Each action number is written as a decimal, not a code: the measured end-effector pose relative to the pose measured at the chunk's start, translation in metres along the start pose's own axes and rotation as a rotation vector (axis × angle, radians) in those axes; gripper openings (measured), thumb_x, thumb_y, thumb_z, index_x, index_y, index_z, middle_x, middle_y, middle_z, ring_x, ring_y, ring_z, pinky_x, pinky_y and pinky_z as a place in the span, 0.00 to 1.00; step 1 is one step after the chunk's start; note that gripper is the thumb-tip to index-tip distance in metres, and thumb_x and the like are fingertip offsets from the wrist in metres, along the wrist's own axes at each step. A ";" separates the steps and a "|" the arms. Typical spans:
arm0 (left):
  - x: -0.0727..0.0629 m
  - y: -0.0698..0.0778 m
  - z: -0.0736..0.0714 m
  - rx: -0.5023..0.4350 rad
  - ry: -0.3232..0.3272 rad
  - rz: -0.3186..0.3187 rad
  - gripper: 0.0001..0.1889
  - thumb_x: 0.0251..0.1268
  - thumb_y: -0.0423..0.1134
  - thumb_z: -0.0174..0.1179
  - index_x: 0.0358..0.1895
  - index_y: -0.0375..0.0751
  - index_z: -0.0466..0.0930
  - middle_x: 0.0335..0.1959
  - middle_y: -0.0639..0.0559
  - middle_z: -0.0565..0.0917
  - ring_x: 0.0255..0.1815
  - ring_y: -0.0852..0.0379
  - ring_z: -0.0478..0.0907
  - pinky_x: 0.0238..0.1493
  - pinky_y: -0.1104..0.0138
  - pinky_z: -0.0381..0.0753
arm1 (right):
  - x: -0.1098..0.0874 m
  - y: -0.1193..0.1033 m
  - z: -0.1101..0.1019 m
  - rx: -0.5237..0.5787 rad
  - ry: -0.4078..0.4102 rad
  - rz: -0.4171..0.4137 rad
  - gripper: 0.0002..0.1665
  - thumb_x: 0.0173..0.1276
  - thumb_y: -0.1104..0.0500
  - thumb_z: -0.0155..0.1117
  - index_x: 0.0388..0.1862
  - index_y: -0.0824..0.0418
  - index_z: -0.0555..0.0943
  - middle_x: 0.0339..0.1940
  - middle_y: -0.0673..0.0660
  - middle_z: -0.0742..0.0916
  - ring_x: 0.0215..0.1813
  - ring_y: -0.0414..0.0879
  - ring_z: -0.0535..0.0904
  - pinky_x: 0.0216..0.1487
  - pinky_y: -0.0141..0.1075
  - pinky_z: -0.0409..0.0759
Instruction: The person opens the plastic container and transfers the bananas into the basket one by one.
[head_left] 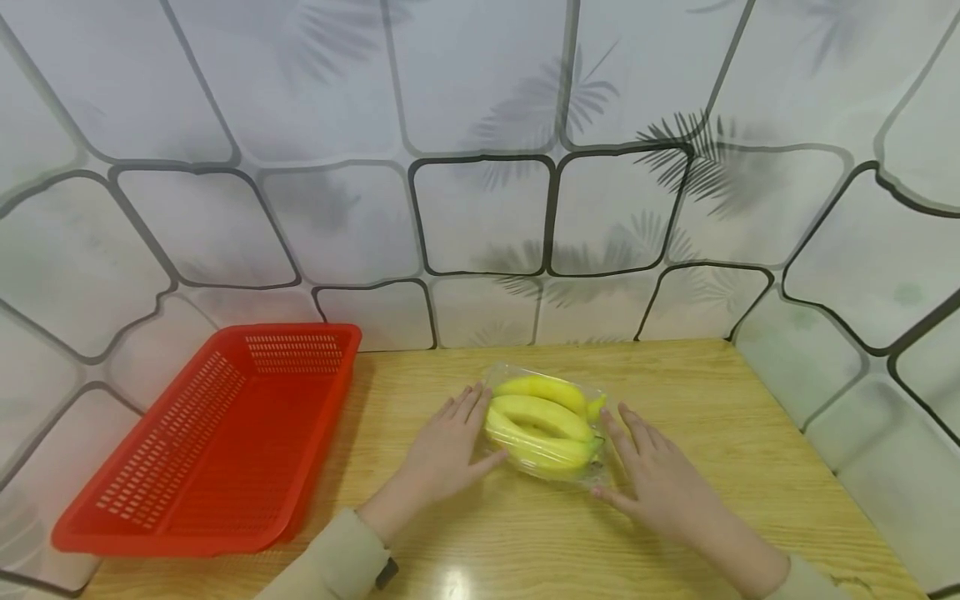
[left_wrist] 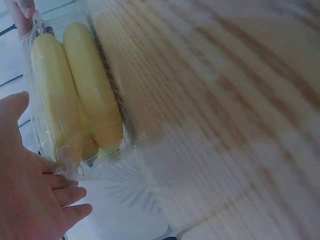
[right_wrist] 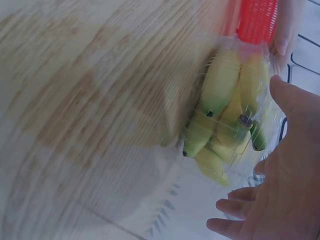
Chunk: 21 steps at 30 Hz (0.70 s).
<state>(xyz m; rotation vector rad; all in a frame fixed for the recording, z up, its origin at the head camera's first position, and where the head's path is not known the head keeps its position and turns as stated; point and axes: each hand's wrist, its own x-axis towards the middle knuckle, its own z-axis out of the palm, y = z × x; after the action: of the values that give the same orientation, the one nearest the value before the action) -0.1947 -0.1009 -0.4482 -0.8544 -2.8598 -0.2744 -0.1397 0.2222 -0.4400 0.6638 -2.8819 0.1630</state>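
Observation:
A clear plastic pack of yellow bananas [head_left: 536, 417] lies on the wooden table, its wrap shining. My left hand [head_left: 450, 446] is spread at the pack's left end, fingertips against the wrap. On the opposite end, my right hand [head_left: 660, 475] has its fingers extended close beside the pack. In the left wrist view the bananas [left_wrist: 92, 80] show their smooth sides through the plastic, near the left hand [left_wrist: 30, 195]. Dark banana tips [right_wrist: 220, 115] face the right hand [right_wrist: 280, 175] in the right wrist view; whether those fingers touch the wrap, I cannot tell.
A red perforated plastic basket [head_left: 247, 450] stands on the left of the table. The light wooden table [head_left: 720, 400] meets a patterned white backdrop [head_left: 480, 217] at the back and on both sides.

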 end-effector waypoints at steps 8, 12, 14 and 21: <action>0.000 -0.004 0.001 -0.002 -0.017 0.027 0.51 0.78 0.70 0.50 0.85 0.31 0.51 0.86 0.34 0.57 0.87 0.39 0.56 0.85 0.48 0.62 | 0.000 -0.003 0.004 -0.023 0.005 -0.014 0.62 0.71 0.32 0.67 0.85 0.70 0.55 0.81 0.75 0.67 0.76 0.72 0.71 0.73 0.65 0.77; -0.002 -0.007 -0.001 -0.008 -0.019 0.044 0.51 0.77 0.68 0.53 0.84 0.30 0.52 0.86 0.34 0.57 0.87 0.40 0.56 0.85 0.47 0.62 | 0.002 -0.005 0.005 -0.035 0.006 -0.022 0.61 0.72 0.32 0.67 0.84 0.72 0.56 0.83 0.74 0.66 0.80 0.70 0.67 0.76 0.64 0.74; -0.003 -0.008 -0.001 -0.012 -0.013 0.058 0.50 0.77 0.67 0.55 0.84 0.30 0.52 0.86 0.34 0.57 0.87 0.40 0.57 0.85 0.47 0.63 | 0.002 -0.006 0.005 -0.034 0.004 -0.022 0.60 0.73 0.33 0.66 0.84 0.73 0.56 0.83 0.73 0.65 0.81 0.69 0.65 0.77 0.64 0.72; -0.006 -0.010 -0.004 -0.021 -0.018 0.073 0.51 0.75 0.65 0.58 0.84 0.29 0.53 0.86 0.32 0.56 0.87 0.38 0.56 0.85 0.47 0.63 | 0.006 -0.008 0.004 0.001 -0.034 0.009 0.59 0.76 0.34 0.63 0.84 0.74 0.55 0.86 0.72 0.61 0.85 0.68 0.60 0.81 0.62 0.67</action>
<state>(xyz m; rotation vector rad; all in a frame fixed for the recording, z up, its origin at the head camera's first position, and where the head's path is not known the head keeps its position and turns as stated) -0.1948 -0.1130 -0.4463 -0.9684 -2.8394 -0.2903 -0.1419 0.2118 -0.4423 0.6611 -2.9181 0.1558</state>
